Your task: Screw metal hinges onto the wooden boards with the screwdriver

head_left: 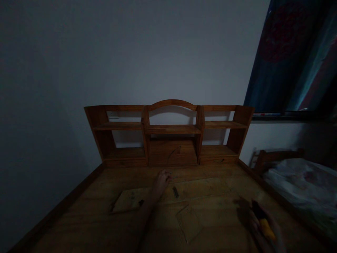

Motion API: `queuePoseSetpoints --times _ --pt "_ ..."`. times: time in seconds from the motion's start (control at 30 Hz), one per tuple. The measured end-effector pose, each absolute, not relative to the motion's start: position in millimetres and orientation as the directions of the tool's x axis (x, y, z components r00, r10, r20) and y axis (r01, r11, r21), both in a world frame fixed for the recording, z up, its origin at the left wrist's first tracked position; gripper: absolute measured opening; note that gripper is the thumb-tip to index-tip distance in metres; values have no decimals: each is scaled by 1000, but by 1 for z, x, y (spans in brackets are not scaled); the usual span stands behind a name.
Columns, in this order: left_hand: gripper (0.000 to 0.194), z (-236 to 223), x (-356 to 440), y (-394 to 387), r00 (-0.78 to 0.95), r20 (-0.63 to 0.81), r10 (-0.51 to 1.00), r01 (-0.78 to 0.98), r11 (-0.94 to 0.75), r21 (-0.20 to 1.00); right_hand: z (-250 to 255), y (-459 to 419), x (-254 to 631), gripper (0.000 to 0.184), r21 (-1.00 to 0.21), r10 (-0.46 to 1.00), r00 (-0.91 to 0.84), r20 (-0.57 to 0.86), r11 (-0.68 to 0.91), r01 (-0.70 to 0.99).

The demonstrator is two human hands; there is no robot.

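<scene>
My left hand (162, 181) reaches over the middle of the wooden desk (86, 218), its fingertips pressed together. Whatever they pinch is too small and dim to make out. At the right, my right hand (255, 226) is wrapped round a yellow-and-black handled tool (266, 228), whose kind I cannot tell. Just right of my left hand, a short dark strip (175, 192) lies on a long flat light-brown piece (207, 188). A squarish flat piece (189, 222) lies nearer to me. Beside my left forearm is a small dark object (141, 202).
A wooden shelf unit (172, 129) with an arched top rail stands along the desk's back edge. Raised rims (273, 188) run down the desk's sides. To the right are a plastic-covered heap (300, 179) and a dark curtain (279, 59). The light is dim.
</scene>
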State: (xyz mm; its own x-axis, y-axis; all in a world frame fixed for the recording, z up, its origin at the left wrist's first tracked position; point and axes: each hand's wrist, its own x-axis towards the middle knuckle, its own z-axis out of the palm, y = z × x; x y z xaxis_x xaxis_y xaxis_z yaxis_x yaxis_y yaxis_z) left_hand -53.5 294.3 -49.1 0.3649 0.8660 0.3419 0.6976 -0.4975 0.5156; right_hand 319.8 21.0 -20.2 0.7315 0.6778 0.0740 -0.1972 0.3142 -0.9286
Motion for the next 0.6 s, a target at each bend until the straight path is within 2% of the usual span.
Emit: queuePoseSetpoints --times 0.13,0.27,0.37,0.47,0.6 --pt "16 -44 -54 293 360 321 876 702 -481 525 -17 23 319 54 -924 664 744 72 326 -202" --pt "42 -37 -56 291 404 295 866 689 -500 525 -24 27 326 40 -897 687 726 25 336 -287" --pt "54 -31 -57 292 478 256 840 669 -537 514 -29 29 330 49 -886 704 709 37 351 -303" --pt "48 -23 -53 298 555 228 800 647 -587 487 -27 29 328 60 -885 704 709 43 356 -300" --pt "24 -9 -40 304 587 213 781 648 -611 455 -13 25 320 54 -893 709 702 58 352 -281"
